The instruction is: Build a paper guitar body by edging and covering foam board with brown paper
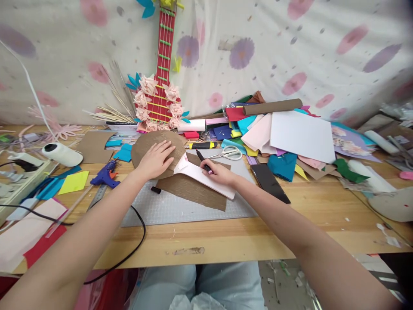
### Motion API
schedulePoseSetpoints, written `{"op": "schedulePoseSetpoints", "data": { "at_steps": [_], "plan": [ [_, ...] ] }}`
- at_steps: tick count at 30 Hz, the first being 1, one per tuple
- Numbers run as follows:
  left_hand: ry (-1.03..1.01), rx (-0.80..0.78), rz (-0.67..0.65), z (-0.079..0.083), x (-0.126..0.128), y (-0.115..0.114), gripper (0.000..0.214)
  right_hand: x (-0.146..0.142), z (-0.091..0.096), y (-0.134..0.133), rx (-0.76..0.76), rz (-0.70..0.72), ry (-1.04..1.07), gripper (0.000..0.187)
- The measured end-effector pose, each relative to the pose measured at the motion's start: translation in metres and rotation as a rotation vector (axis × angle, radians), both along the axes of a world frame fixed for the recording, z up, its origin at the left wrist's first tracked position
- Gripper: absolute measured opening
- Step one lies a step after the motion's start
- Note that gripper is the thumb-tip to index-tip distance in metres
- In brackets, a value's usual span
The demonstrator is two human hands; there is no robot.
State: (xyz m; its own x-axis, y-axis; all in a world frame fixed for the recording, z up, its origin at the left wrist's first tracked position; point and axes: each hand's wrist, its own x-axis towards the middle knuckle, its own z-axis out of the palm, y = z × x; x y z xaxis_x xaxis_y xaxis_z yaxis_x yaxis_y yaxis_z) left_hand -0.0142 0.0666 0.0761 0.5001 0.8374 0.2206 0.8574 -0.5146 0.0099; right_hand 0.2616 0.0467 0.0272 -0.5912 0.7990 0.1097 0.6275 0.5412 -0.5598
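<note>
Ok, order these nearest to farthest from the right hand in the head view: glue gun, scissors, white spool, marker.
1. Marker: in the right hand.
2. Scissors: just beyond it.
3. Glue gun: to the left.
4. White spool: farther left.

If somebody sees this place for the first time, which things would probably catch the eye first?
Probably the red guitar with pink flowers, upright at the back of the table before the flowered curtain. Next, perhaps, the heap of coloured paper to its right. Then, in the middle, the left grip lies flat on a rounded brown piece, while the right grip holds a dark marker.
</note>
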Motion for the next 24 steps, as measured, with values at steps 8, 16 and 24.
{"op": "schedulePoseSetpoints", "data": {
  "at_steps": [8,16,24],
  "plan": [
    [0.067,-0.001,0.022,-0.007,0.003,-0.002,0.054,-0.005,0.005,0.003,0.084,0.057,-0.138,0.064],
    [0.051,0.104,0.024,0.005,-0.001,-0.009,0.044,-0.011,0.007,0.005,0.198,0.136,-0.159,0.048],
    [0.092,-0.068,-0.013,-0.03,-0.006,-0.004,0.052,-0.011,-0.003,0.008,0.203,0.203,-0.106,0.052]
  ]
}}
